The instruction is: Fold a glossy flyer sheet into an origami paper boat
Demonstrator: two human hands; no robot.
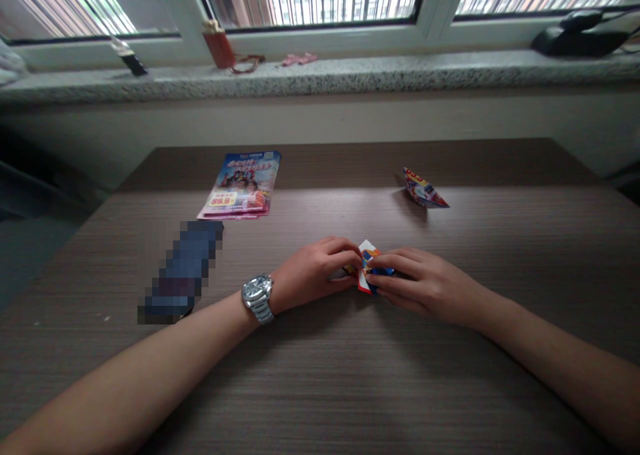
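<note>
A small folded piece of colourful printed paper (367,283), with white, red and blue parts, is between my two hands on the brown table (320,388). My left hand (320,272), with a silver watch at the wrist, grips its left side with bent fingers. The fingers of my right hand (425,282) press together on its right side and partly cover it. Farther back on the right stands a folded paper shape (424,192) with pointed ends.
A stack of printed flyers (245,185) lies at the back left, with a blurred dark object (185,268) nearer me. On the stone sill (350,75) are a red box (219,47), pink items (299,59) and a black device (580,38).
</note>
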